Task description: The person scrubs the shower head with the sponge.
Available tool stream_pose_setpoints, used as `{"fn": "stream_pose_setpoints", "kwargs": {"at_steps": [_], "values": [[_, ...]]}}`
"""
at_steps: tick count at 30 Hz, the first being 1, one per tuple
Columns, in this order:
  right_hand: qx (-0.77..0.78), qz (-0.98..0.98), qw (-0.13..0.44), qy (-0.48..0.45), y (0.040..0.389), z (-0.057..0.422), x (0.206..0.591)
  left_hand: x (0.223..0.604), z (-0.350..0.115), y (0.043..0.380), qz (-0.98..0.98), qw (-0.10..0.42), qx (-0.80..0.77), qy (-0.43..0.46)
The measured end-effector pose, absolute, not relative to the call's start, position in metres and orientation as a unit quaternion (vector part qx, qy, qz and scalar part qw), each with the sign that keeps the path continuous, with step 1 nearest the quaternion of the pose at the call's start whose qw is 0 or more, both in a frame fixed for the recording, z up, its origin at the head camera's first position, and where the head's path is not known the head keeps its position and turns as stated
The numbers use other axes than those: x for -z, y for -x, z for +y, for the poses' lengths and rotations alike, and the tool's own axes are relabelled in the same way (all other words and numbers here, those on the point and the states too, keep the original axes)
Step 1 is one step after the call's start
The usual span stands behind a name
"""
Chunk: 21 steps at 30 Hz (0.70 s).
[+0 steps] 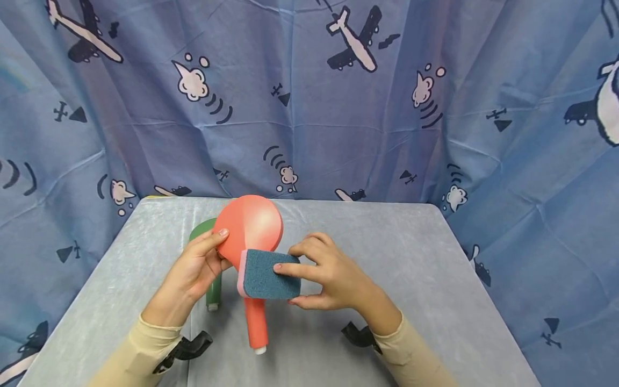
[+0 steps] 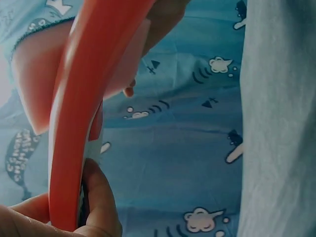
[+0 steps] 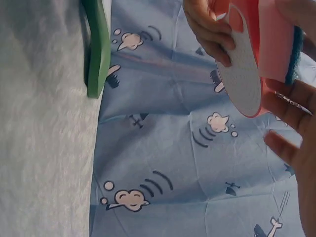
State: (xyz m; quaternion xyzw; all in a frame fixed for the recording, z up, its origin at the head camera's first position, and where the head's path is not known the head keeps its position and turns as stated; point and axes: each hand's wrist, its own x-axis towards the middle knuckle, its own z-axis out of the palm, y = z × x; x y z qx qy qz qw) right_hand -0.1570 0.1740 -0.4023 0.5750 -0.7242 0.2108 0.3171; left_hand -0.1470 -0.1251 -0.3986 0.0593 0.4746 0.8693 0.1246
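Note:
My left hand [image 1: 195, 269] grips a red paddle [image 1: 253, 220] by the left rim of its round head, thumb in front and fingers behind. The paddle stands tilted, its handle with a white tip pointing down toward me. A sponge [image 1: 271, 275], dark blue on one face and pink on the other, is held by my right hand [image 1: 333, 274] at its edges, a finger lying over the blue face. The sponge's pink side faces the paddle where head and handle join. In the right wrist view, the paddle's back [image 3: 239, 69] is pale and dotted with a red rim.
A green paddle [image 1: 214, 290] of similar shape lies on the grey table [image 1: 387, 242], partly hidden behind my left hand and the red paddle. Black straps with camera mounts [image 1: 193, 345] sit at both wrists. A blue curtain [image 1: 309, 123] with airplane prints surrounds the table's back and sides.

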Motion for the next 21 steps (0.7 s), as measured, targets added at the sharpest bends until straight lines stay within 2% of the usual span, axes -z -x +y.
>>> {"fn": "stream_pose_setpoints", "kwargs": {"at_steps": [4,9,21], "values": [[-0.209,-0.779,0.321,-0.496,0.162,0.179,0.406,0.403,-0.124,0.152,0.496,0.134,-0.856,-0.052],[-0.201,-0.843,0.309,-0.391,0.169,0.189,0.411,0.408,-0.121,0.157,0.534,0.118,-0.836,-0.046],[-0.224,-0.892,0.291,-0.263,0.181,0.211,0.412,0.433,-0.106,0.174,0.558,0.16,-0.814,0.013]]}}
